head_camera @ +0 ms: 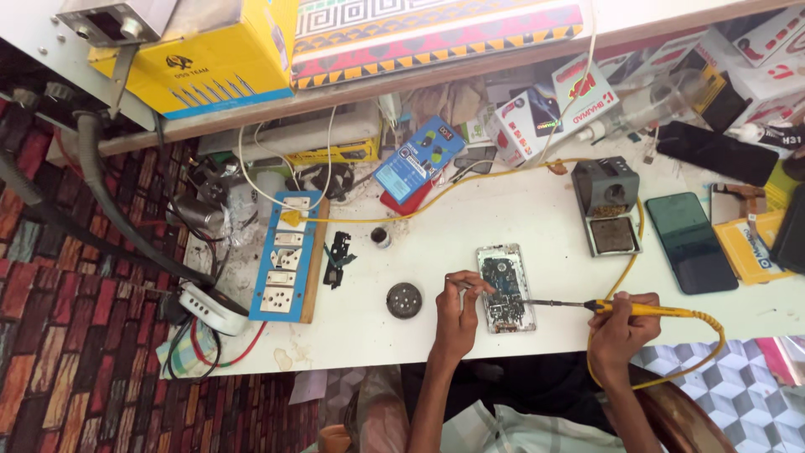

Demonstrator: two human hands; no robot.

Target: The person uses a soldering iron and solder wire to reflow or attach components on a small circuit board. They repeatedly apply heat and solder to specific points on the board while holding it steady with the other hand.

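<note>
On the white workbench, seen from the head camera, an opened phone lies face down with its back cover off and the circuit board bare. The left hand rests at the phone's left edge, its fingers pinched shut on thin tweezers that point toward the top of the board. The right hand is closed around the yellow handle of a soldering iron, whose tip touches or sits just over the board's right side; which one I cannot tell. By the look of it, disassembly is done and board work is under way, with reassembly left. A small black part lies apart on the bench, near a blue socket strip. The iron stand sits empty behind.
</note>
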